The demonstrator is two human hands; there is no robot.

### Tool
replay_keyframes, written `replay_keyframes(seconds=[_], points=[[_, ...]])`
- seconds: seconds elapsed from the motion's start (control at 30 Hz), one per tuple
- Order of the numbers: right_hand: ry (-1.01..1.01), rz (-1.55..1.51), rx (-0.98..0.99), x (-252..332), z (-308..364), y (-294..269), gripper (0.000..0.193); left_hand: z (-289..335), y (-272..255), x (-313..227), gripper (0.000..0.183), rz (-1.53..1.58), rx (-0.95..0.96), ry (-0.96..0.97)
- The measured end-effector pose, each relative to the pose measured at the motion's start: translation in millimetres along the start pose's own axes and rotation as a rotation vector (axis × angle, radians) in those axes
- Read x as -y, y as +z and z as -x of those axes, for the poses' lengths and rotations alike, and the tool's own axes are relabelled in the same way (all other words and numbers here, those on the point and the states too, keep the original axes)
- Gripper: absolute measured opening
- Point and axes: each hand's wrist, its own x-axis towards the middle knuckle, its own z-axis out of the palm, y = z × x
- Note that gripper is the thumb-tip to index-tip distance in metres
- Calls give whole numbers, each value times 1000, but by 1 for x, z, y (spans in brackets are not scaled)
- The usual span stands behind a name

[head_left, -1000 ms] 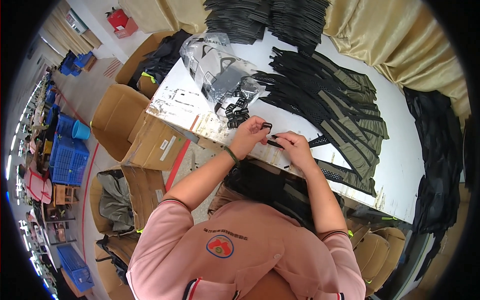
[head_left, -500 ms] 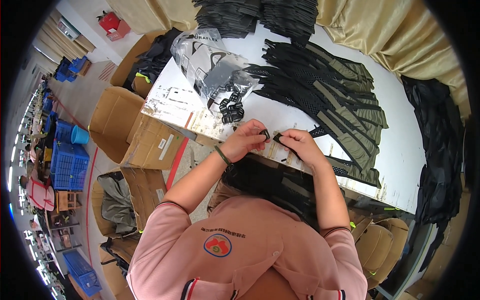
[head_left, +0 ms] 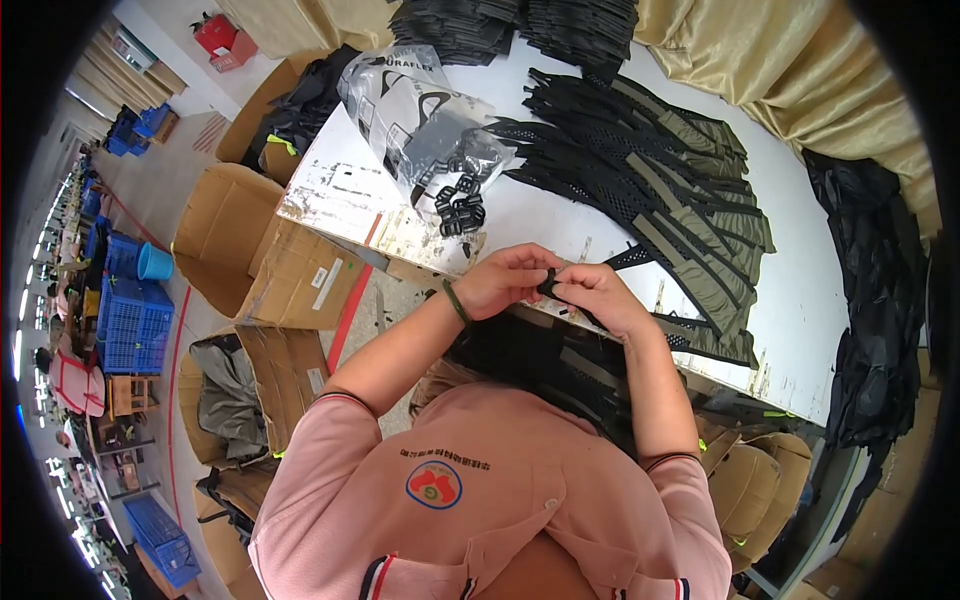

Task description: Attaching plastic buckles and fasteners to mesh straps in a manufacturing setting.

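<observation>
My left hand (head_left: pixel 500 284) pinches a small black plastic buckle (head_left: pixel 546 283) near the front edge of the white table. Pressed up against it, my right hand (head_left: pixel 604 300) grips the end of a black strap (head_left: pixel 586 314). Fingertips cover most of where strap and buckle meet, so I cannot tell whether the strap is threaded. Beyond my left hand lies a heap of loose black buckles (head_left: pixel 462 212) at the mouth of a clear plastic bag (head_left: pixel 412 105). To the right, olive and black mesh strap pieces (head_left: pixel 690 220) overlap in a fanned pile.
Stacks of black pieces (head_left: pixel 455 32) stand at the table's far side. Cardboard boxes (head_left: pixel 225 225) stand on the left, another box (head_left: pixel 755 490) at lower right. Black material (head_left: pixel 875 300) hangs at the right. Blue crates (head_left: pixel 137 325) and people are far left.
My hands have come together, bringing the buckle and the strap end from slightly apart into contact. My left hand has shifted to the right.
</observation>
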Motion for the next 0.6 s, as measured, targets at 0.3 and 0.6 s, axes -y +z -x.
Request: replay_keyframes(seconds=[0.3, 0.6], points=[[-414, 597, -285, -3, 6, 16, 8, -6, 8, 14, 22, 16, -118, 93], [-567, 941, -309, 6, -1, 27, 8, 0, -1, 19, 20, 89, -160, 133]])
